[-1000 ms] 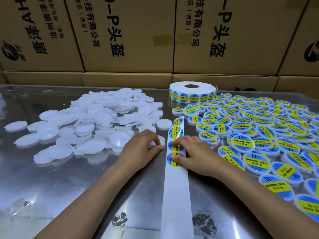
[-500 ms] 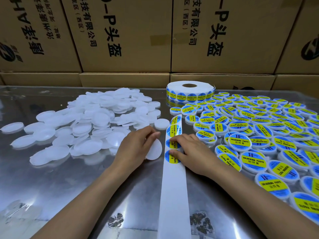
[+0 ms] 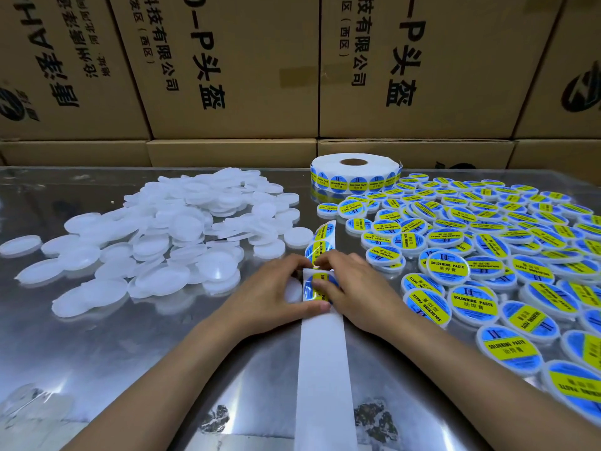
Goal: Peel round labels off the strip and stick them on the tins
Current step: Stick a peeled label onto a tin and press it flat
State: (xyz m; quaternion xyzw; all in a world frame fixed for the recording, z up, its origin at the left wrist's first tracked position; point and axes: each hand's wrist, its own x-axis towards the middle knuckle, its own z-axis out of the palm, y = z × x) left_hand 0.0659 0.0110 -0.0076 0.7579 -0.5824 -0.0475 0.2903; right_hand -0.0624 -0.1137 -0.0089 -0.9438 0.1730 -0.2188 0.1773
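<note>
A white backing strip [image 3: 325, 369] runs from the near edge up the middle of the table, with blue-and-yellow round labels on its far end [image 3: 320, 237]. My left hand [image 3: 270, 294] grips a plain white tin [image 3: 292, 292] against the strip's left edge, its thumb lying at the strip. My right hand [image 3: 357, 288] has its fingers curled on a round label [image 3: 313, 289] on the strip, and its fingertips meet those of the left hand. The hands hide most of the tin and the label.
A heap of unlabelled white tins [image 3: 182, 229] lies at the left. Several labelled tins [image 3: 487, 255] cover the right side. The label roll [image 3: 354, 174] stands at the back centre. Cardboard boxes [image 3: 234, 76] wall off the far edge of the shiny metal table [image 3: 130, 353].
My left hand picked a white tin from the heap's edge and brought it right to the strip. My right hand stayed on the labels, and both hands have closed together over one label.
</note>
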